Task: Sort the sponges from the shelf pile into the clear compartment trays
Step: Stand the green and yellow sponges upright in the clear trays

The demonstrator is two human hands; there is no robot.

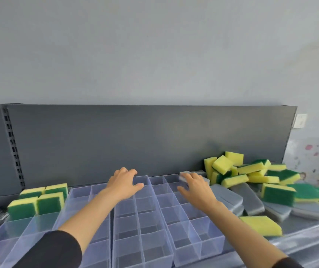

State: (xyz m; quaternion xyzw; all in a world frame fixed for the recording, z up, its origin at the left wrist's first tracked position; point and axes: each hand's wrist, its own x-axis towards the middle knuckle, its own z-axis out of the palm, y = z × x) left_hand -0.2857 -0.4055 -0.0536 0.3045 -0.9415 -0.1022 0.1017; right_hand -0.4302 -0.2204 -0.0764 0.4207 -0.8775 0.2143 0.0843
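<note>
"On the shelf (305, 227), how much of the sorting looks done?"

"Very little, I'd judge. Four yellow-and-green sponges (50, 203) stand on edge in the far compartments of the leftmost tray (29, 227). Every other compartment I can see is bare, including those of the middle tray (137, 219) and the right tray (189, 225)."

"And the pile?"

"Big, at the far right of the shelf. The pile (251, 176) has yellow-and-green sponges tumbled on top and toward the back panel, with flat grey sponges (230, 198) lying under and in front of them, just beside the right tray. One yellow sponge (261, 225) lies apart, nearer the front edge."

"What are the hands doing?"

"The right hand (193, 187) has its fingers curled over a grey sponge (184, 174), gripping it at the far end of the right tray. It is blurred, so I cannot tell whether that sponge is above a compartment or already resting in one."

"The other hand?"

"The left hand (125, 182) is loosely spread and holds nothing. It is over the far end of the middle tray; whether it touches the rim I cannot tell."

"So what remains?"

"Nearly everything. No grey sponge sits settled in a tray, so this one looks like the first of its kind, and the bulk of both sorts waits in the pile."
</note>
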